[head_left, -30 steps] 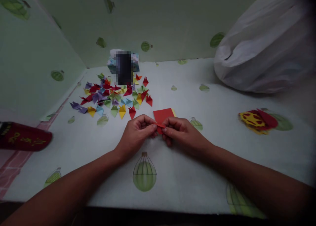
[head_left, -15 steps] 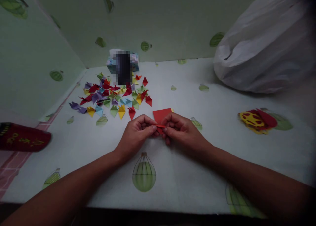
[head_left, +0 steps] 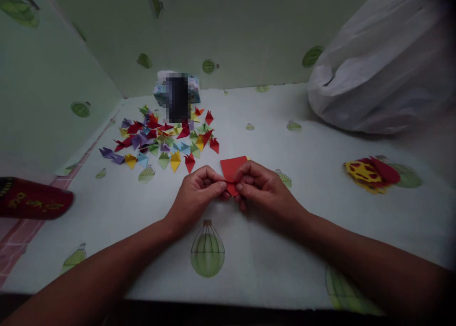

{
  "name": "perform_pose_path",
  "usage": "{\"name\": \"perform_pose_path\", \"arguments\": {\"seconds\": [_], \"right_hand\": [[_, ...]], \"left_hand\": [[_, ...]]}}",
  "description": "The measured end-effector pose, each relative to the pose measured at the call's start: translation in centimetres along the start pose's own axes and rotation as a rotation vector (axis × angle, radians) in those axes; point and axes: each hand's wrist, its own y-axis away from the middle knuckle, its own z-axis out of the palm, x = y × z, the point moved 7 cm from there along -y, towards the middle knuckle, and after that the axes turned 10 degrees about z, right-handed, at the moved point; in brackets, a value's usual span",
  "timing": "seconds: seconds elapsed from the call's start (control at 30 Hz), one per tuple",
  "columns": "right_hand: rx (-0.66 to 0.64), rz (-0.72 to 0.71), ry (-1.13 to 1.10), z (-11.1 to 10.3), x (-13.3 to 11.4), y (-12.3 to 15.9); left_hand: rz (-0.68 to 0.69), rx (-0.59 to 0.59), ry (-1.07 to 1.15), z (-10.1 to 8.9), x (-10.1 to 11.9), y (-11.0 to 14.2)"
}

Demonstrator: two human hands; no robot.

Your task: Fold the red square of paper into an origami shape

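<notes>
Centrally, red paper piece [head_left: 231, 186] between both hands' [head_left: 199, 193] grip

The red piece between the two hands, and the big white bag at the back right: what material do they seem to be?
The red piece looks like thin matte paper: flat, sharp-edged, pinched by the left hand and right hand. The white bag seems to be thin plastic film, softly crumpled with a faint sheen, though it could be light fabric.

Matt red paper square [head_left: 233, 167]; thin white plastic bag [head_left: 384, 64] (softly glossy, crumpled); smooth, faintly sheened balloon-printed table cover [head_left: 285, 250].
</notes>
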Motion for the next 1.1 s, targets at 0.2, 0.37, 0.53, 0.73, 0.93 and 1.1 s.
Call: {"name": "perform_pose_path", "arguments": {"seconds": [0.2, 0.37, 0.53, 0.73, 0.93, 1.1], "right_hand": [[-0.009, 0.006, -0.014, 0.0, 0.1, 0.0], [-0.045, -0.009, -0.098, 0.1, 0.4, 0.0], [-0.06, 0.028, -0.178, 0.1, 0.7, 0.1], [-0.065, 0.053, -0.218, 0.2, 0.8, 0.1], [-0.076, 0.071, -0.26, 0.2, 1.2, -0.1], [-0.064, 0.08, -0.27, 0.1, 1.4, -0.2]], "left_hand": [[0.021, 0.018, -0.008, -0.2, 0.1, 0.1], [0.025, 0.006, 0.009, -0.2, 0.0, 0.1], [0.06, -0.003, -0.019, -0.2, 0.4, 0.2], [0.102, 0.0, -0.049, -0.1, 0.7, 0.2], [0.116, -0.001, -0.052, -0.2, 0.7, 0.1], [0.142, 0.008, -0.103, -0.2, 1.4, 0.3]]}}
